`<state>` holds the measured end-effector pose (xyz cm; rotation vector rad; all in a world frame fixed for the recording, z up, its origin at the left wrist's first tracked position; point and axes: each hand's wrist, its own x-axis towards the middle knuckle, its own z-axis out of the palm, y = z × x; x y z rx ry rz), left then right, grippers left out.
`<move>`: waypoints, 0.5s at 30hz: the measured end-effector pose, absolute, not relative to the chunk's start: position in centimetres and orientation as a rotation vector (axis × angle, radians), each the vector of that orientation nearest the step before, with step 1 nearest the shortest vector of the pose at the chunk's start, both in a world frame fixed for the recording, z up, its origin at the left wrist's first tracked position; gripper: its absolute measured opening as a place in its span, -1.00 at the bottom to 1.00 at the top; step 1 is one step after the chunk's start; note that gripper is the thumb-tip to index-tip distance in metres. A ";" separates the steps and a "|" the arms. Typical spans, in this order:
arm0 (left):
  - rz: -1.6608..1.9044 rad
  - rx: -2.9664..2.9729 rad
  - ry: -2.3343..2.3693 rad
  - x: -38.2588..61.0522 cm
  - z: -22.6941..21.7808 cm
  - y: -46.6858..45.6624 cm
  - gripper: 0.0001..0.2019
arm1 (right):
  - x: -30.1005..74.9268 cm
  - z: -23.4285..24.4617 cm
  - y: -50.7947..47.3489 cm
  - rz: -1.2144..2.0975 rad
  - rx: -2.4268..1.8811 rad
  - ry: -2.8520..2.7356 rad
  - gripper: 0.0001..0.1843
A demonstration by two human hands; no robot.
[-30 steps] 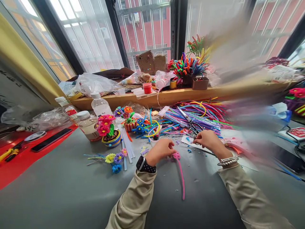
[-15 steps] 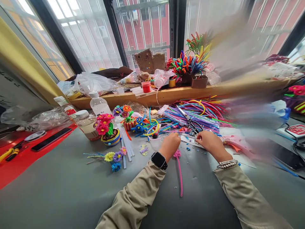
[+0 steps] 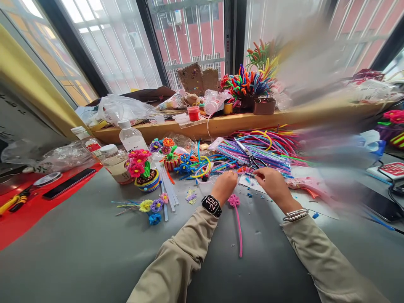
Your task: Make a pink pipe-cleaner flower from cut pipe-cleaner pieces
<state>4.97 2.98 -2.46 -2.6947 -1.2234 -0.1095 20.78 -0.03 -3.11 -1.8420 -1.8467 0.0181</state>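
My left hand (image 3: 225,186), with a watch on the wrist, is closed with its fingertips pinched together over the table; what it holds is hidden. Facing it, my right hand (image 3: 274,188) pinches at something thin and dark, too small to name. Just behind the right fingers lie scissors (image 3: 249,156), their handles partly covered by the hand. Beneath both hands, a pink pipe-cleaner flower (image 3: 234,200) with a long straight stem rests on the grey table (image 3: 202,269). White paper (image 3: 251,182) with blue scraps lies between the hands.
Behind the hands are bundled pipe cleaners (image 3: 252,147). To the left stand a flower pot (image 3: 147,181), bottles (image 3: 131,136), glue sticks (image 3: 168,189) and small flowers (image 3: 154,205). A pink glue gun (image 3: 299,184) lies right. Blur smears the far right.
My right hand has shifted slightly left and up, toward the left hand, covering more of the scissors' handles. My left hand has risen a little and its watch face has lit up.
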 end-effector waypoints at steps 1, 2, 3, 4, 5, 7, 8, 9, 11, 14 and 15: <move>-0.125 -2.689 -1.247 5.0 -2.4 3.0 -0.77 | 20.3 -3.2 0.1 0.078 -1.740 -1.903 -0.77; -0.139 -2.686 -1.276 5.0 -2.4 3.1 -0.77 | 19.9 -3.4 0.2 0.128 -1.648 -1.961 -0.76; -0.152 -2.685 -1.308 5.0 -2.4 3.1 -0.77 | 19.4 -3.7 0.4 0.146 -1.590 -2.010 -0.75; -0.166 -2.687 -1.335 5.0 -2.4 3.1 -0.77 | 19.0 -4.0 0.5 0.140 -1.563 -2.052 -0.73; -0.179 -2.693 -1.360 4.9 -2.4 3.0 -0.76 | 18.6 -4.3 0.7 0.140 -1.542 -2.090 -0.69; -0.203 -2.724 -1.381 4.7 -2.4 2.8 -0.76 | 18.1 -4.8 0.7 0.132 -1.513 -2.153 -0.63; -0.214 -2.749 -1.378 4.4 -2.5 2.7 -0.75 | 18.0 -5.0 0.7 0.127 -1.499 -2.181 -0.61; -0.227 -2.777 -1.366 4.2 -2.5 2.4 -0.75 | 17.9 -5.1 0.5 0.124 -1.481 -2.210 -0.60; -0.257 -2.822 -1.333 3.5 -2.7 1.9 -0.75 | 17.9 -5.1 0.0 0.148 -1.424 -2.267 -0.58; -0.294 -2.847 -1.336 2.4 -3.0 1.2 -0.72 | 18.0 -4.9 -0.7 0.244 -1.362 -2.268 -0.52; -0.308 -2.856 -1.345 2.1 -3.1 1.0 -0.70 | 18.0 -4.7 -0.8 0.268 -1.374 -2.229 -0.49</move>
